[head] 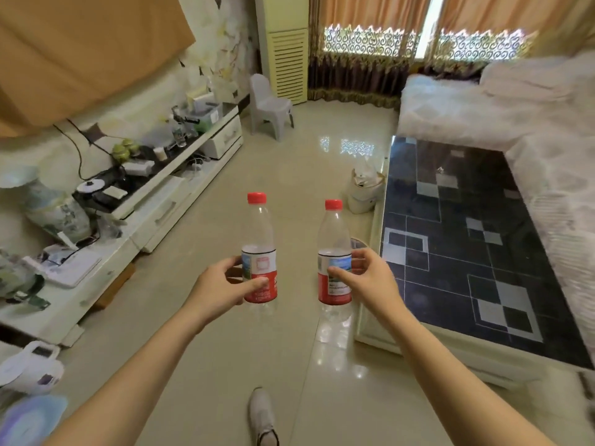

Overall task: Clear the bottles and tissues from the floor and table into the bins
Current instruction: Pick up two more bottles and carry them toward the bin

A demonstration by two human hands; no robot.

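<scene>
- A single wide-angle view from the person's head, looking forward and down the room.
- Both hands, left (225,284) and right (367,278), sit close, mid-frame.
- Beyond them runs the floor (289,175); right of them, the desk (457,239).

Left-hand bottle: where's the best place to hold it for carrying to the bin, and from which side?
Hold the left-hand bottle around its labelled middle, coming from the side as the left hand does now. It is upright, clear and looks empty, so light; the straight label band probably gives fingers a firmer wrap than the tapering shoulder under the red cap.
</scene>
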